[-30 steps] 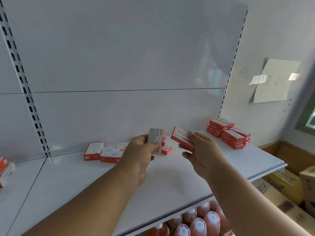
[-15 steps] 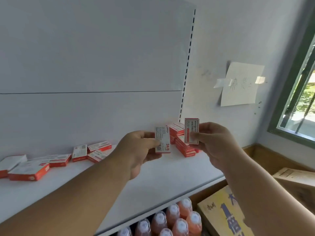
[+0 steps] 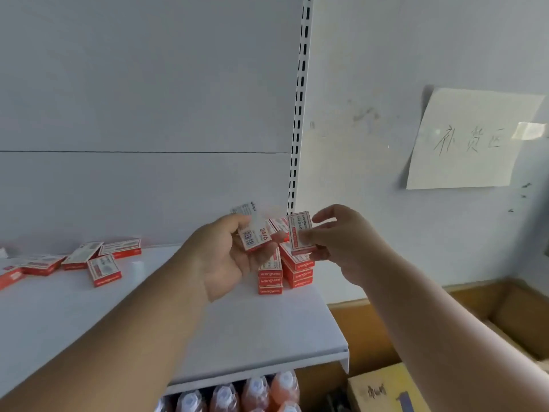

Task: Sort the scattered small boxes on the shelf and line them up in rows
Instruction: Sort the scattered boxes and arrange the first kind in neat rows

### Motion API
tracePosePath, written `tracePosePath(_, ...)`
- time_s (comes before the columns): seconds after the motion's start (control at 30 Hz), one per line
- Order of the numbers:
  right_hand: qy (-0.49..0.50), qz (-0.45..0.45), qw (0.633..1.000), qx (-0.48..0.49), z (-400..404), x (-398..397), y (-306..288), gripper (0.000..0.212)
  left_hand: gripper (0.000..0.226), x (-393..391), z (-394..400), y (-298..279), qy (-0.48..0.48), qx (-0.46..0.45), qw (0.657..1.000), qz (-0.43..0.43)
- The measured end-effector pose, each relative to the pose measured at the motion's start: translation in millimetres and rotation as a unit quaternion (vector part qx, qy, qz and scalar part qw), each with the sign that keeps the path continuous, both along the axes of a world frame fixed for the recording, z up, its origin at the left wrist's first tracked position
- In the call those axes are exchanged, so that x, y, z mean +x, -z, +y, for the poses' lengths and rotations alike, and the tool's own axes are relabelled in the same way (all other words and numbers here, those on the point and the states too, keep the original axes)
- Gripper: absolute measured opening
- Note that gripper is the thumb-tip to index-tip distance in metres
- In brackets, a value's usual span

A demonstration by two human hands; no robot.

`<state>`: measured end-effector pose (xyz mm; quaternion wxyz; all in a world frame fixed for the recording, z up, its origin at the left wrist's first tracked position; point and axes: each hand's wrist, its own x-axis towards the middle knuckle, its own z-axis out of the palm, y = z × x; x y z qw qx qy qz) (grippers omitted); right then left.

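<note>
My left hand (image 3: 221, 257) holds a small red-and-white box (image 3: 258, 236) with its barcode face toward me, tilted. My right hand (image 3: 335, 239) pinches another small box (image 3: 300, 231) upright, label facing me. Both are held above the white shelf (image 3: 252, 331), just over two neat stacks of the same boxes (image 3: 285, 270) at the shelf's right end. Several loose boxes (image 3: 104, 270) lie scattered on the shelf at the left.
A slotted upright (image 3: 298, 114) bounds the shelf on the right. A paper note (image 3: 466, 141) hangs on the wall. Bottles with white caps (image 3: 237, 396) stand below the shelf. Cardboard cartons (image 3: 383, 391) sit on the floor at the right.
The view has swung right and closer to the stacks. Both hands have carried their boxes toward the stacked boxes; the left box is now tilted.
</note>
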<state>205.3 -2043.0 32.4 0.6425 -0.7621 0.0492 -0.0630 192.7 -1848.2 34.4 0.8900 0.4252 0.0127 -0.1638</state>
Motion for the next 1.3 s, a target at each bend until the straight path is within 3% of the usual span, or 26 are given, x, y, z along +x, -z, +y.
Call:
tracePosePath(0.1, -0.036, -0.009, 0.999, 0.036, -4.1, 0.8, 4.1, 0.03, 0.023, -4.9, -6.3, 0.8, -0.013, -0.007, 1.0, -0.008)
tracePosePath(0.2, -0.06, -0.018, 0.996, 0.056, -8.2, 0.0, 6.8, 0.028, 0.043, -4.0, -11.7, 4.8, -0.042, 0.007, 0.999, -0.01)
tracePosePath(0.27, -0.065, -0.018, 0.995, 0.067, -11.2, -1.7, 7.6, 0.025, 0.031, -4.4, -15.7, 6.4, -0.082, 0.029, 0.996, -0.017)
tracePosePath(0.33, -0.066, -0.015, 0.995, 0.071, -14.6, -4.2, 7.1, 0.022, 0.014, -3.2, -18.1, 8.8, -0.147, 0.107, 0.982, -0.046)
tracePosePath(0.43, -0.065, -0.014, 0.995, 0.076, -19.9, -6.0, 4.5, 0.02, 0.019, -2.0, -20.8, 12.7, -0.206, 0.23, 0.946, -0.096)
tracePosePath(0.57, -0.044, -0.019, 0.999, 0.014, -22.6, -3.9, 5.8, 0.019, 0.02, 2.5, -23.9, 19.3, -0.237, 0.387, 0.884, -0.113)
tracePosePath(0.77, -0.013, -0.034, 0.972, -0.234, -13.1, 11.0, 15.2, 0.013, 0.018, 14.9, -29.2, 23.6, -0.201, 0.549, 0.804, -0.111)
tracePosePath(0.83, -0.031, -0.047, 0.944, -0.325, -10.3, 13.6, 15.8, 0.015, 0.02, 16.6, -27.8, 21.4, -0.205, 0.613, 0.752, -0.129)
tracePosePath(0.9, -0.031, -0.059, 0.922, -0.382, -7.4, 14.9, 14.5, 0.014, 0.032, 16.7, -24.8, 18.5, -0.206, 0.69, 0.679, -0.146)
tracePosePath(0.97, -0.018, -0.075, 0.908, -0.411, -4.8, 15.0, 13.0, 0.013, 0.037, 15.8, -22.1, 16.7, -0.201, 0.722, 0.644, -0.157)
tracePosePath(1.13, 0.015, -0.164, 0.905, -0.393, 12.2, 9.0, 9.9, 0.01, 0.032, 9.0, -13.5, 21.1, -0.207, 0.672, 0.686, -0.188)
tracePosePath(1.3, -0.032, -0.236, 0.905, -0.353, 72.1, -1.7, -3.1, 0.005, 0.023, -8.3, 34.2, 23.5, -0.211, 0.663, 0.688, -0.207)
